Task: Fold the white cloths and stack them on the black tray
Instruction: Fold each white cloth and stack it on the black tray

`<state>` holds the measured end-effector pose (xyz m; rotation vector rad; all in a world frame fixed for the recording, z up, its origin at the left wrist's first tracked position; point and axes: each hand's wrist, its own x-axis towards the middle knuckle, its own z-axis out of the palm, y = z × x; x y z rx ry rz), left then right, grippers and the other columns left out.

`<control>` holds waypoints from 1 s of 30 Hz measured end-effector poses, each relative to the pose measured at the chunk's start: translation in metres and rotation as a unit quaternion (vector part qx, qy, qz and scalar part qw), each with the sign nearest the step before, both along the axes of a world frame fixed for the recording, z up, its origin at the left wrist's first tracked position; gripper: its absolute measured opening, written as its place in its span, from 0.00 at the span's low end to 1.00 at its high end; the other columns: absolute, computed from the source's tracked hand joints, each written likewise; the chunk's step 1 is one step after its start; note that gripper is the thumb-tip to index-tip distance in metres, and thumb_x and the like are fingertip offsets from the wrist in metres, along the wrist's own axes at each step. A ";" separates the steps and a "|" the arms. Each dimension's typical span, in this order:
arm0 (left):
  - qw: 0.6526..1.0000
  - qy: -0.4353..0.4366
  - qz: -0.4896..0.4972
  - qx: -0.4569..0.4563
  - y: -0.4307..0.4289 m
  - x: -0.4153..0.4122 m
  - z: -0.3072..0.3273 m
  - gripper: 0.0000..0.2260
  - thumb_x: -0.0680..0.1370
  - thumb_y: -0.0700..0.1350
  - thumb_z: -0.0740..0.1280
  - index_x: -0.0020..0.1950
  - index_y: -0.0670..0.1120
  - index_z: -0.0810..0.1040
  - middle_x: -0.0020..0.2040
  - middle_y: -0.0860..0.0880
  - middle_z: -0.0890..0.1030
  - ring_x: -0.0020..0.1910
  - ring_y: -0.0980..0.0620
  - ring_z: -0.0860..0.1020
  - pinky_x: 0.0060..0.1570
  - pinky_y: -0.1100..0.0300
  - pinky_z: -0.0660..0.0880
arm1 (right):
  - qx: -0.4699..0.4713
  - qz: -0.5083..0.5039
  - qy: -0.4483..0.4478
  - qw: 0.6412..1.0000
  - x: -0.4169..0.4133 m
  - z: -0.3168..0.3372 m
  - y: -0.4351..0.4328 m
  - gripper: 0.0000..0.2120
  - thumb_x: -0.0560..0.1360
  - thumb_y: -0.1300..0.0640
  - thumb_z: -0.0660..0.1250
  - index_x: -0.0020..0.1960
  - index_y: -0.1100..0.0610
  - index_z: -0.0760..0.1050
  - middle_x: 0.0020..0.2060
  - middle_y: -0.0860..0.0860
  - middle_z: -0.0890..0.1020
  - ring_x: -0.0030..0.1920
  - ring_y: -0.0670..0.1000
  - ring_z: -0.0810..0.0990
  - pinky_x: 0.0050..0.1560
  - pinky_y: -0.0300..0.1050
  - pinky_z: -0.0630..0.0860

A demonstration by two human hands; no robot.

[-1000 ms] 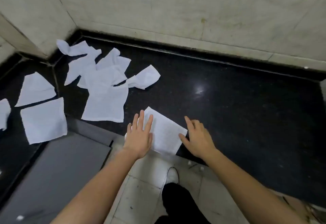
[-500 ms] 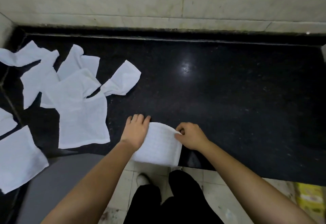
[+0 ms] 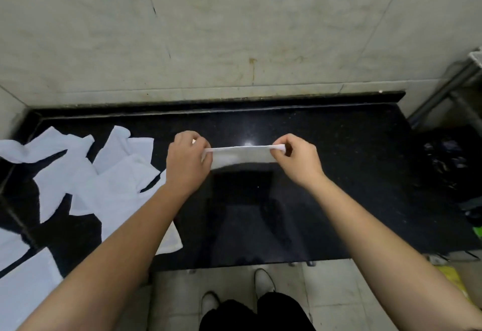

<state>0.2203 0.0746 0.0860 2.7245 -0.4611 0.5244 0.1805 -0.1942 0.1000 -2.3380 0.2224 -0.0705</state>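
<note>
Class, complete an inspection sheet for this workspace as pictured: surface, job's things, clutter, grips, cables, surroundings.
Surface: black counter, glossy, against the wall.
Job's things: held cloth stretched above the counter; loose cloths overlapping at left.
Clutter: dark items and yellow item at right, off the counter.
Grips: left hand and right hand each pinch one end of the held cloth.
Cables: nothing seen.
Surroundings: tiled wall, metal rack, pale floor.

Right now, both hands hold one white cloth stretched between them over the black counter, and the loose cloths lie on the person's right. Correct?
Not quite. The head view shows the loose cloths on the person's left, not right. The rest stands: the left hand and right hand pinch one white cloth stretched between them over the black counter.
</note>
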 end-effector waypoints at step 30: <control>0.937 0.336 -0.096 0.006 0.106 -0.172 -0.133 0.04 0.74 0.40 0.71 0.46 0.48 0.81 0.44 0.51 0.81 0.46 0.49 0.77 0.43 0.54 0.77 | -0.173 0.131 0.141 0.966 -0.192 -0.139 0.052 0.09 0.80 0.51 0.64 0.58 0.47 0.79 0.55 0.43 0.78 0.56 0.46 0.75 0.48 0.39 0.72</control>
